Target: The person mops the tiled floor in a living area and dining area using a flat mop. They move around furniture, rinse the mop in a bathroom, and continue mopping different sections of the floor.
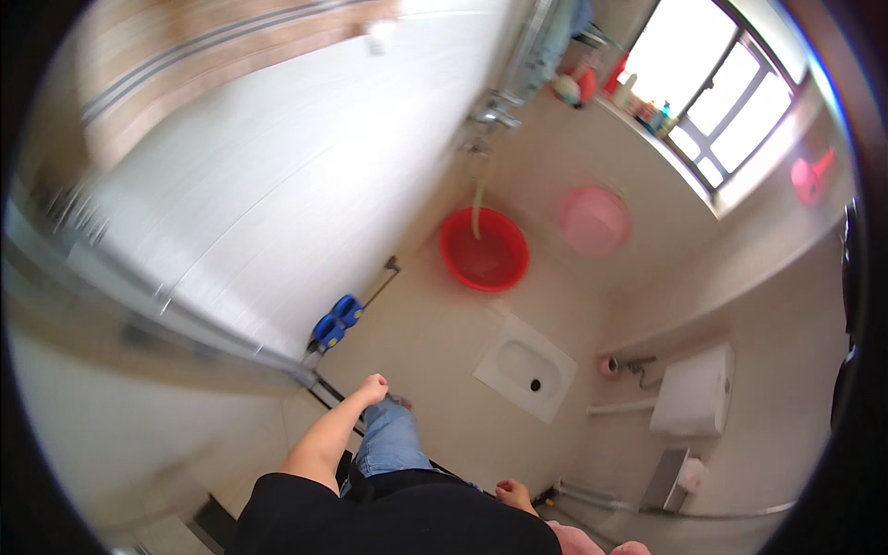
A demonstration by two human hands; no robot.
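Observation:
My left hand (374,388) hangs in front of my jeans, its fingers curled in and nothing visible in them. It is nearest to a pair of blue slippers (338,321) propped against the white wall, without touching them. Low at my right side, my right hand (511,492) is loosely closed, and I see nothing in it. Ahead on the floor stands a red basin (486,287) with liquid in it. A pale hose (477,208) runs down into it from below the wall tap (497,111).
A white squat toilet (557,370) is set into the floor at right. Beyond it are a cistern (694,393) and a roll holder (664,481). A pink basin (594,220) leans at the far wall, below bottles (652,116) on the windowsill. At left runs a metal door rail (213,333).

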